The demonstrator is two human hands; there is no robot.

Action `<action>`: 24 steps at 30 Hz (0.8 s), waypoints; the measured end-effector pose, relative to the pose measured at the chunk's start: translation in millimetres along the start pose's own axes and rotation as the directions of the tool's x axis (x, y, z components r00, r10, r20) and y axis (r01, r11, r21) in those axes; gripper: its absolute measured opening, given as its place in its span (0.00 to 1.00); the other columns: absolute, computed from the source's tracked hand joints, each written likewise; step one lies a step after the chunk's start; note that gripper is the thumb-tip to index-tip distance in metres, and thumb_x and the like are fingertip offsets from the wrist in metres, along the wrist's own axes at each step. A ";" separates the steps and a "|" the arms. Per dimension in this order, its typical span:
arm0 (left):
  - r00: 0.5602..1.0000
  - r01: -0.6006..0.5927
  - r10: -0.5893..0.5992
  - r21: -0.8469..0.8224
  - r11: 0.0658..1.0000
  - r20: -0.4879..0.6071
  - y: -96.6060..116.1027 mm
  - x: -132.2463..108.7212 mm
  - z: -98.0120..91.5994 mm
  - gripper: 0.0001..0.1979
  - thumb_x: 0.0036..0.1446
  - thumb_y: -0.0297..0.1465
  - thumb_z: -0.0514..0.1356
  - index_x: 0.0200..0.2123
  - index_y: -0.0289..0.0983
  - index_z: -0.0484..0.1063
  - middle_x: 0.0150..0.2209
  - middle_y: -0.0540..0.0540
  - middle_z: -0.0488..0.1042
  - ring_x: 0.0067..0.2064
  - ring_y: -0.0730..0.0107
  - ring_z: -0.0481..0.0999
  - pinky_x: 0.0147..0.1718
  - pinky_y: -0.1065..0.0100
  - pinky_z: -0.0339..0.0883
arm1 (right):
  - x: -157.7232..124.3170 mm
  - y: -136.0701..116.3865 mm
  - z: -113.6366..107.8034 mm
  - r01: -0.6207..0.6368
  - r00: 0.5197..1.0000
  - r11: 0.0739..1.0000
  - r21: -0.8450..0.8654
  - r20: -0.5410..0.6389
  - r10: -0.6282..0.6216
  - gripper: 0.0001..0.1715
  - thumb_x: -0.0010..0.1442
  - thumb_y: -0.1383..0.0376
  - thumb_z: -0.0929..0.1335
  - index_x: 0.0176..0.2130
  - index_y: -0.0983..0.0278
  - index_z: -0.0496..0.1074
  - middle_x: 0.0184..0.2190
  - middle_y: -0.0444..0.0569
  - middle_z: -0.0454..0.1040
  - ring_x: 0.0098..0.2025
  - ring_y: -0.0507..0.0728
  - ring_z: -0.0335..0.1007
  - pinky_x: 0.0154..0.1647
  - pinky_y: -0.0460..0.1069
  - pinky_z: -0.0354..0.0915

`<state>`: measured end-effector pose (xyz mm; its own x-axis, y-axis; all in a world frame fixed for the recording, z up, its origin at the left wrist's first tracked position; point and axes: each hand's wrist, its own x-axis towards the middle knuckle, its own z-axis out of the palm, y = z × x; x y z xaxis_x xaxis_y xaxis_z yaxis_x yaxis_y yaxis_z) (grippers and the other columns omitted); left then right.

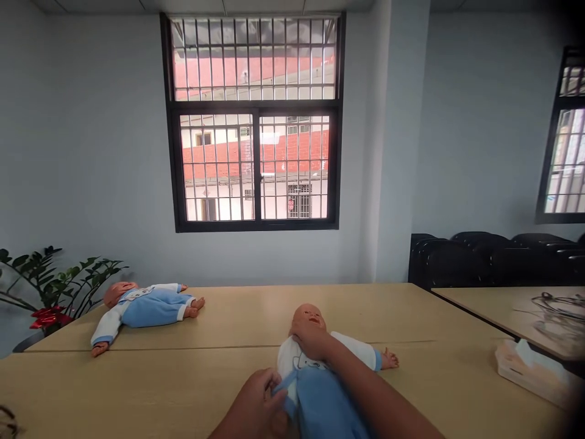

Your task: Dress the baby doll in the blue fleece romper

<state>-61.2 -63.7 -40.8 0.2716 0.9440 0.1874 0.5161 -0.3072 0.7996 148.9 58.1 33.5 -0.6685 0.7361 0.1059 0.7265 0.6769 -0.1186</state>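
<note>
A baby doll (pixel 320 396) in a white and blue outfit lies on its back on the table, its head pointing away from me. My left hand (pixel 262 396) pinches the blue cuff of the doll's sleeve at its left side in the head view. Across the doll's chest reaches my right arm, and my right hand (pixel 311 339) grips it at the neck and collar, just below the chin. The sleeve on the right side stretches outward, with the doll's small hand (pixel 390 359) showing past a blue cuff.
Another similarly dressed doll (pixel 153 306) lies at the far left of the wooden table (pixel 219 384). A tissue box (pixel 532 369) stands at the right edge. Cables (pixel 560 305) lie on a second table. Beyond are a potted plant (pixel 55 277) and black chairs (pixel 479 259).
</note>
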 end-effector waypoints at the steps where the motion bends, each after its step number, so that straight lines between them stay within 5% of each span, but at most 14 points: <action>1: 0.999 -0.001 0.003 0.040 0.999 -0.042 5.5 -5.7 2.1 0.11 0.61 0.41 0.59 0.34 0.39 0.68 0.36 0.47 0.73 0.40 0.62 0.71 0.42 0.65 0.61 | -0.6 1.3 1.1 -0.020 1.000 1.000 0.000 -0.020 0.020 0.15 0.67 0.72 0.63 0.43 0.66 0.79 0.47 0.58 0.80 0.52 0.61 0.73 0.53 0.51 0.61; 5: 0.991 0.000 0.035 0.258 0.966 -0.132 27.1 -19.4 9.7 0.08 0.63 0.37 0.57 0.36 0.40 0.72 0.38 0.43 0.78 0.43 0.54 0.75 0.44 0.59 0.61 | -0.8 2.8 4.8 -0.091 0.994 0.996 0.000 -0.057 0.091 0.17 0.66 0.76 0.60 0.47 0.69 0.76 0.49 0.61 0.78 0.53 0.61 0.72 0.52 0.51 0.61; 9: 0.987 -0.066 0.116 0.368 0.927 -0.114 23.2 -19.8 22.2 0.08 0.64 0.38 0.56 0.38 0.43 0.74 0.39 0.40 0.78 0.44 0.49 0.77 0.44 0.56 0.63 | 3.4 3.5 1.3 -0.146 0.988 0.989 -0.014 -0.046 0.145 0.18 0.63 0.79 0.61 0.46 0.70 0.76 0.49 0.62 0.78 0.52 0.61 0.74 0.49 0.50 0.62; 17: 0.986 -0.167 0.159 0.365 0.916 0.053 -14.5 -11.1 66.9 0.07 0.60 0.41 0.60 0.38 0.47 0.75 0.38 0.38 0.79 0.42 0.46 0.79 0.42 0.53 0.68 | 21.2 -8.1 14.2 -0.185 0.977 0.978 -0.092 0.094 0.194 0.08 0.53 0.76 0.72 0.37 0.70 0.78 0.37 0.56 0.81 0.40 0.60 0.77 0.43 0.52 0.68; 21: 0.995 -0.100 0.096 0.319 0.942 0.028 -15.6 -13.9 66.0 0.10 0.60 0.40 0.60 0.43 0.46 0.75 0.39 0.40 0.78 0.42 0.51 0.78 0.42 0.56 0.68 | 19.6 -21.0 24.5 -0.175 0.983 0.980 -0.095 0.034 0.179 0.15 0.48 0.81 0.70 0.38 0.74 0.79 0.42 0.67 0.80 0.45 0.65 0.77 0.45 0.52 0.65; 24: 0.996 -0.087 0.090 0.252 0.964 -0.003 -17.6 -14.7 57.5 0.12 0.62 0.43 0.58 0.43 0.43 0.74 0.39 0.42 0.76 0.39 0.57 0.76 0.40 0.60 0.67 | 8.7 -24.1 18.3 -0.164 0.985 0.985 -0.049 -0.059 0.161 0.12 0.57 0.77 0.68 0.40 0.71 0.79 0.45 0.63 0.80 0.47 0.63 0.76 0.47 0.51 0.64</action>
<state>-27.5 -79.1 -90.4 0.3146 0.9127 0.2607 0.6787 -0.4083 0.6105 122.6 48.1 19.2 -0.5319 0.8345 0.1438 0.8334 0.5460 -0.0854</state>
